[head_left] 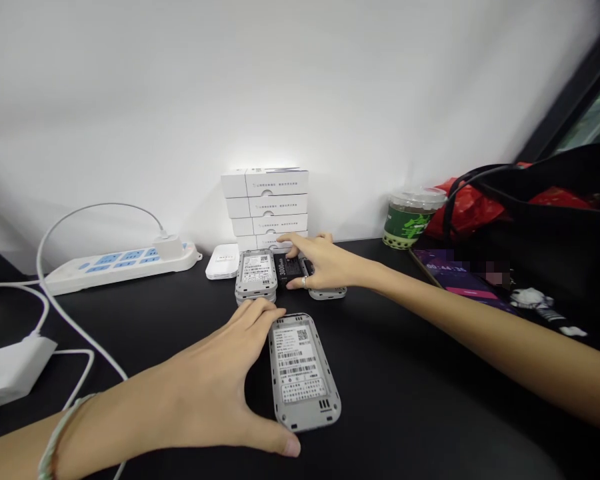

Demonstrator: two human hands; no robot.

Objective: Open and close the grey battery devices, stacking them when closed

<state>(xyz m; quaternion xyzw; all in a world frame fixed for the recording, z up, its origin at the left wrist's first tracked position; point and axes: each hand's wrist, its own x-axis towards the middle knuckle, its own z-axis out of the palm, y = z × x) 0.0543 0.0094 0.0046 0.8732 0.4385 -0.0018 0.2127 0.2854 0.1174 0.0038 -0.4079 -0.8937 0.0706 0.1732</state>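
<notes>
The grey casing (307,373) lies label up on the table (410,413), just right of the left hand (215,377), whose fingers are spread wide: one fingertip meets its far left corner, while the thumb reaches its near end. Whether they press on it, one cannot tell. Farther on, the right hand (325,260) bends its fingers over a black battery (291,267); whether they have closed on it cannot be told. A partly hidden casing (330,294) shows beneath that hand, right of its thumb. Left of the right fingers stands a casing stack (257,275), with white covers (223,261) farther left. Behind the fingertips, white boxes (270,207) rise in a pile.
</notes>
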